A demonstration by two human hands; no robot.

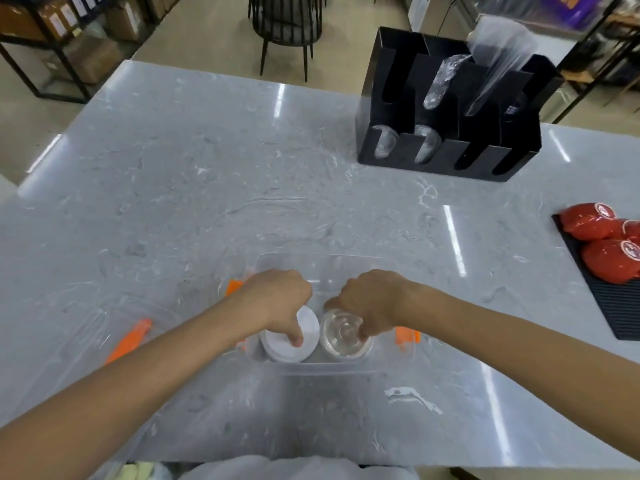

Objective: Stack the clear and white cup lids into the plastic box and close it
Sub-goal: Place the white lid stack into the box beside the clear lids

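Both hands were down inside the clear plastic box (332, 367), which sat open on the grey tabletop (207, 188). L hand (277, 299) had its fingers (295, 336) closed over the white lid stack (294, 341) at the box's near-left; R hand (372, 301) had its fingers (363, 332) clamped on the clear lid stack (341, 336) just beside it, the two stacks abt touching. Each stack lay directly under its own hand, axis upright. The box cover (104, 341) w/ orange clips lay off to the L, so the L hand looked nearer for closing; the R would have to cross over.
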